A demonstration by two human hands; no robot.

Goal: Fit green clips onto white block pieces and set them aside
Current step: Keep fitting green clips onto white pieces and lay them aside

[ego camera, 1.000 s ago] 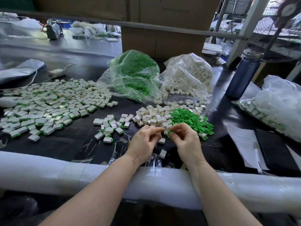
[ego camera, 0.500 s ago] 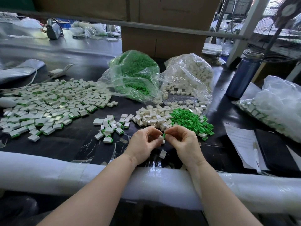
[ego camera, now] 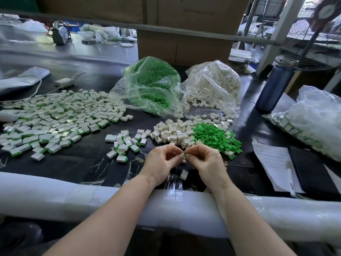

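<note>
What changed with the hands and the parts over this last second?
The right hand drew back from the loose green clips with one clip and met the left hand nearer the table edge. Both hands now pinch a white block with green at its end, apparently pressing them together. The piles, the bags and the single block below the hands stayed put.

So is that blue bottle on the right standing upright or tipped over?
Upright: the blue bottle stands on its base on the table, cap on top.

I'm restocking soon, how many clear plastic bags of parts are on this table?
3: a bag of green clips at centre back, a bag of white blocks beside it, and a bag of mixed pieces at far right. Others may be hidden.
</note>
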